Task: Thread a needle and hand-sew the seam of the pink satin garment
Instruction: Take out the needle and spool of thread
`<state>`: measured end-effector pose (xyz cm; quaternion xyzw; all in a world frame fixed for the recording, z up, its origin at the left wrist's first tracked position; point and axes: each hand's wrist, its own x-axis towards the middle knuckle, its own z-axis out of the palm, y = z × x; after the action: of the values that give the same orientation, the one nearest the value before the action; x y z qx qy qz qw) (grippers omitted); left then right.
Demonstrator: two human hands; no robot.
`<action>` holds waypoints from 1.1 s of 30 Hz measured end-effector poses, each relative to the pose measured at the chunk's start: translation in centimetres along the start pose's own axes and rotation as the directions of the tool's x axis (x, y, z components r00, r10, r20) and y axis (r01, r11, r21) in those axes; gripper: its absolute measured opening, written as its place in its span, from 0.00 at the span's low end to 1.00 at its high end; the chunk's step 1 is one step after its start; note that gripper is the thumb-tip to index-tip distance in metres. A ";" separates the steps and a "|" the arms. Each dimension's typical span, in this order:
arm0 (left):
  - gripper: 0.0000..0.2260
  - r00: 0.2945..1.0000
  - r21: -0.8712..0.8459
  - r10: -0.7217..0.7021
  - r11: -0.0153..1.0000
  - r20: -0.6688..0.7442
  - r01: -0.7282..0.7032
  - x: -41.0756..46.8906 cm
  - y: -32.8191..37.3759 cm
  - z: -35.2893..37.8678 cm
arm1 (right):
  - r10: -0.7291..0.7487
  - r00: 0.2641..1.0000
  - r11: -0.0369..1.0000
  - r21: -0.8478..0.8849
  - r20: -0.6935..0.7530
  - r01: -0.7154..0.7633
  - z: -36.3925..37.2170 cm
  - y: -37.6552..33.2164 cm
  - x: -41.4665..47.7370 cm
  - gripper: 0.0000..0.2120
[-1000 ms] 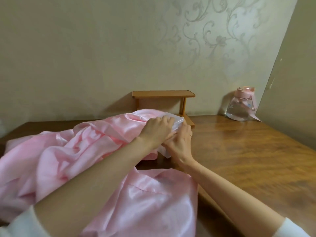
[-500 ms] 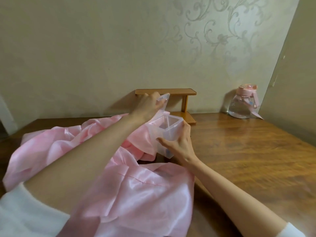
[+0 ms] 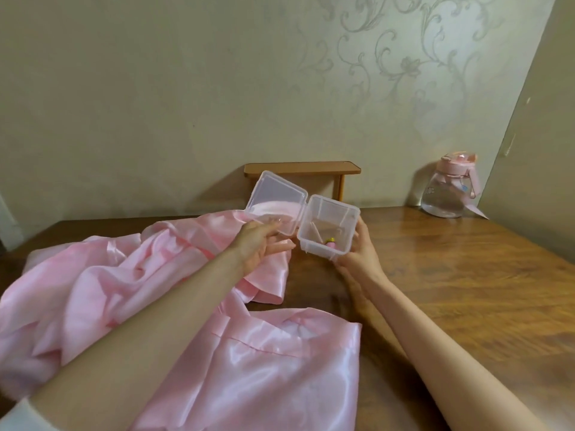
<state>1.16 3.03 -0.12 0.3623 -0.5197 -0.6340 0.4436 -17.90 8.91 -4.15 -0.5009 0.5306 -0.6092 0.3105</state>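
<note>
The pink satin garment [image 3: 193, 309] lies crumpled over the left and near part of the wooden table [image 3: 466, 290]. A small clear plastic box [image 3: 339, 217] is held above the table, its hinged lid [image 3: 277, 200] swung fully open to the left. My right hand [image 3: 357, 253] grips the box from its right side and underneath. My left hand [image 3: 259, 247] sits under the lid's front edge, fingers spread and touching it. Inside the box lies a small pink and yellow item [image 3: 330, 242], too small to identify. No needle or thread is visible.
A small wooden shelf [image 3: 301, 169] stands against the wallpapered wall behind the box. A clear water bottle with a pink lid [image 3: 448, 191] stands at the back right, near the corner wall. Bare wooden tabletop stretches to the right.
The box was shut under both hands on the garment; my left hand lifted the lid and swung it fully open, and the box now sits higher and further right.
</note>
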 end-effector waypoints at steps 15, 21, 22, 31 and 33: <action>0.08 0.986 0.234 0.134 0.960 0.103 -0.155 -0.3 -2.1 1.3 | 0.448 0.891 0.835 0.324 0.069 -0.445 -1.2 1.4 0.5 0.17; 0.10 0.952 0.376 0.199 0.884 0.231 -0.276 -0.9 -3.1 2.1 | 0.496 0.867 0.688 0.585 0.054 -0.430 -0.8 2.0 0.9 0.16; 0.12 0.956 0.415 0.184 0.869 0.230 -0.267 -0.9 -3.4 2.2 | 0.472 0.880 0.700 0.582 0.059 -0.415 -0.9 2.0 0.8 0.15; 0.13 0.974 0.456 0.141 0.865 0.176 -0.208 -0.3 -4.0 1.7 | 0.426 0.904 0.872 0.280 -0.029 -0.401 -1.5 2.4 0.8 0.14; 0.14 0.973 0.448 0.149 0.868 0.179 -0.215 -0.4 -4.1 1.7 | 0.388 0.920 0.900 0.239 -0.059 -0.364 -1.3 2.7 0.9 0.12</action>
<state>-1.08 4.27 -3.82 0.3623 -0.7177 -0.4700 0.3644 -19.79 7.86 -6.44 -0.3181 0.5610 -0.6189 0.4484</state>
